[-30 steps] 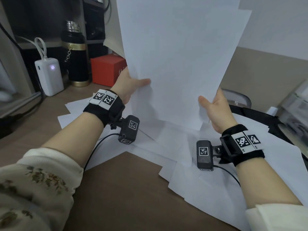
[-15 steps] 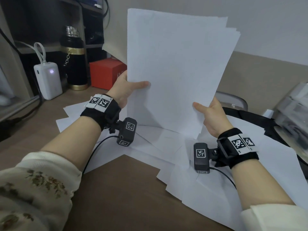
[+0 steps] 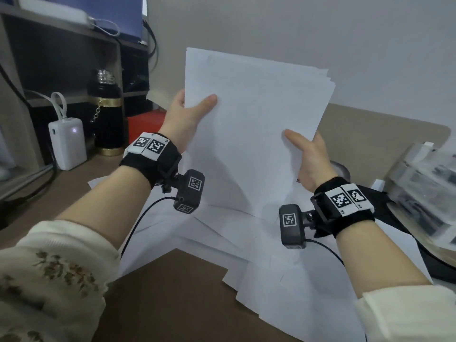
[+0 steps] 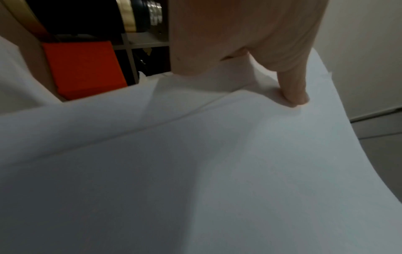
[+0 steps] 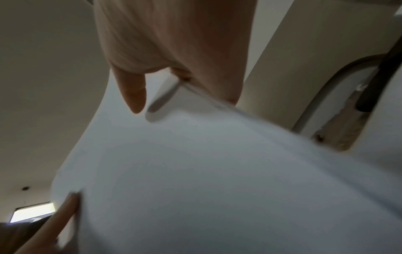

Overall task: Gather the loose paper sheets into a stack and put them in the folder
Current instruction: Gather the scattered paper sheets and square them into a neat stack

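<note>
Hands hold a bundle of white paper upright above the bench: we see the left hand (image 3: 183, 119) clamped on the stack (image 3: 251, 129) at its left edge, thumb laid across the front face and the other fingers out of sight behind. The right hand (image 3: 312, 160) grips the stack lower down on its right edge. In the head view its thumb lies along the front sheet, while the right wrist view shows that thumb standing a little off the paper, so we cannot tell whether it presses; the remaining fingers are hidden behind.

The sheets are not squared; at the top right corner, above the right hand, several edges fan out. The bottom edge of the stack sits between the two wrists, over the loose sheets (image 3: 291, 287) that lie overlapped on the brown bench (image 3: 172, 304) beneath and in front of both hands.

Beyond the right wrist a dark flat thing (image 3: 424, 253) shows under the spread paper; we cannot tell for sure that it is the folder.

Past the left hand stand a red box (image 3: 145, 128), a black flask (image 3: 106, 114) with gold bands, and a white power bank (image 3: 67, 141) with a lit dot. To the outside of the right hand a blurred clear container (image 3: 424, 191) sits at the bench's edge.
</note>
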Demonstrator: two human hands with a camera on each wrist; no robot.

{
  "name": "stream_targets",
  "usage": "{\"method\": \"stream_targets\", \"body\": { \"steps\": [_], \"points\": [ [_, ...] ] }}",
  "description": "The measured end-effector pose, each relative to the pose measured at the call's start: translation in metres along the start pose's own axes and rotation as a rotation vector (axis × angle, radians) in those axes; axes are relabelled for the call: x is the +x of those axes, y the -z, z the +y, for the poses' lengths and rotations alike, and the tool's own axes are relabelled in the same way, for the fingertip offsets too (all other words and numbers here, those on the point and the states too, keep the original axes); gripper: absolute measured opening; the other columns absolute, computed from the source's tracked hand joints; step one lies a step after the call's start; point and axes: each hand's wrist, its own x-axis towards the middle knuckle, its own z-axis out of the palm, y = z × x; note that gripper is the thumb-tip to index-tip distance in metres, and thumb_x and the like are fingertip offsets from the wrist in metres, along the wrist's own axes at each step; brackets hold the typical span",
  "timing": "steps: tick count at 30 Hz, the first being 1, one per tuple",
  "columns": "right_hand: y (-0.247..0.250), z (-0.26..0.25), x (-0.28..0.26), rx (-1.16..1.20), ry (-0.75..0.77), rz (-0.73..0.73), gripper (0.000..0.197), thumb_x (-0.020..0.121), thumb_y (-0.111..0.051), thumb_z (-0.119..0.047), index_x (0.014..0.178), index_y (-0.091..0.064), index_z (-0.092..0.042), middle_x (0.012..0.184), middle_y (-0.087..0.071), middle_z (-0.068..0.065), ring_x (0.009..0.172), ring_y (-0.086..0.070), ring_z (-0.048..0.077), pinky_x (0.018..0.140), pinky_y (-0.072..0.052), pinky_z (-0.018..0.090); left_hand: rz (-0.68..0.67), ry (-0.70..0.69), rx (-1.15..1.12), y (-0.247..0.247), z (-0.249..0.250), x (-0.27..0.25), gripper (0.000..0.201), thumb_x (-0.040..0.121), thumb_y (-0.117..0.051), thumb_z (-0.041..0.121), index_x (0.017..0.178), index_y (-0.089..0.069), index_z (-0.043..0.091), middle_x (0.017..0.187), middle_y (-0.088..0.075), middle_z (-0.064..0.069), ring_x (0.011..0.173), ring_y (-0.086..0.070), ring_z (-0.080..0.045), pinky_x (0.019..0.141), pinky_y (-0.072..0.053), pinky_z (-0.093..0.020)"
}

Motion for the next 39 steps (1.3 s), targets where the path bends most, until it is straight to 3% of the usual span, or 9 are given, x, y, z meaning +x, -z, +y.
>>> {"method": "stream_targets", "body": {
  "steps": [4,10,13,16,21,23,26,33,39],
  "points": [
    [-0.011,-0.007,-0.003,-0.017,0.005,0.029,0.041,0.085,-0.068,-0.007,0.125,-0.058,-0.005,0.114,-0.070,0.008,0.104,-0.068,0.023,0.089,-0.055,0.035,-0.072,-0.010,0.079,-0.014,0.002,-0.004,0.050,0.077,-0.078,0.021,0.121,-0.060,0.008,0.117,-0.069,-0.008,0.106,-0.067,-0.023,0.095,-0.053,-0.042],
    [-0.009,-0.025,0.001,0.053,0.077,0.089,0.037,0.083,-0.070,-0.010,0.117,-0.055,-0.010,0.113,-0.068,0.008,0.102,-0.067,0.026,0.095,-0.052,0.045,0.165,-0.115,0.051,-0.019,0.021,0.004,0.040,0.081,-0.077,0.022,0.111,-0.053,0.011,0.097,-0.068,0.001,0.072,-0.069,-0.002,0.063,-0.053,-0.020],
    [-0.020,-0.037,0.003,0.078,0.119,0.131,0.030,0.080,-0.074,-0.017,0.104,-0.056,-0.018,0.109,-0.069,0.005,0.103,-0.067,0.023,0.095,-0.052,0.046,0.205,-0.188,0.061,-0.031,0.033,0.012,0.037,0.080,-0.077,0.030,0.103,-0.053,0.015,0.099,-0.066,0.001,0.081,-0.066,-0.005,0.071,-0.053,-0.020],
    [-0.032,-0.049,0.003,0.121,0.146,0.225,0.022,0.085,-0.072,-0.026,0.098,-0.055,-0.020,0.096,-0.065,-0.008,0.082,-0.064,-0.004,0.080,-0.052,0.023,0.293,-0.202,0.088,-0.046,0.044,0.020,0.040,0.073,-0.076,0.049,0.094,-0.053,0.022,0.096,-0.058,0.005,0.088,-0.058,-0.009,0.081,-0.048,-0.021],
    [-0.043,-0.058,0.008,0.143,0.166,0.348,0.073,0.082,-0.069,-0.048,0.138,-0.041,-0.009,0.108,-0.052,-0.015,0.089,-0.047,-0.004,0.092,-0.031,0.021,0.365,-0.179,0.091,-0.060,0.053,0.024,0.032,0.073,-0.072,0.049,0.074,-0.053,0.024,0.074,-0.051,0.009,0.065,-0.051,-0.008,0.066,-0.046,-0.023],
    [-0.044,-0.060,0.012,0.148,0.151,0.392,0.053,0.081,-0.068,-0.053,0.114,-0.053,-0.015,0.104,-0.052,-0.007,0.086,-0.044,0.005,0.083,-0.037,0.022,0.375,-0.183,0.124,-0.060,0.052,0.024,0.023,0.077,-0.069,0.041,0.075,-0.053,0.024,0.074,-0.052,0.010,0.065,-0.051,-0.007,0.064,-0.045,-0.022],
    [-0.047,-0.064,0.012,0.121,0.135,0.466,0.038,0.083,-0.066,-0.041,0.073,-0.035,-0.022,0.071,-0.036,-0.010,0.058,-0.035,0.008,0.055,-0.031,0.020,0.399,-0.183,0.162,-0.058,0.052,0.024,0.013,0.081,-0.062,0.032,0.075,-0.053,0.024,0.075,-0.051,0.011,0.068,-0.050,-0.007,0.067,-0.044,-0.023],
    [-0.048,-0.061,0.012,0.098,0.143,0.500,0.034,0.089,-0.051,-0.027,0.066,-0.027,-0.019,0.063,-0.026,-0.007,0.053,-0.025,0.013,0.052,-0.024,0.023,0.428,-0.154,0.159,-0.051,0.046,0.032,0.022,0.087,-0.050,0.013,0.066,-0.047,0.021,0.066,-0.041,0.009,0.062,-0.040,-0.008,0.066,-0.036,-0.023],
    [-0.054,-0.051,0.010,0.016,0.239,0.456,0.039,0.088,-0.057,-0.055,0.069,-0.046,-0.023,0.067,-0.045,-0.013,0.064,-0.046,0.004,0.067,-0.039,0.019,0.469,-0.244,0.265,-0.050,0.037,0.035,0.027,0.096,-0.051,0.031,0.071,-0.048,0.022,0.072,-0.049,0.013,0.070,-0.049,-0.006,0.064,-0.040,-0.016]
  ]
}}
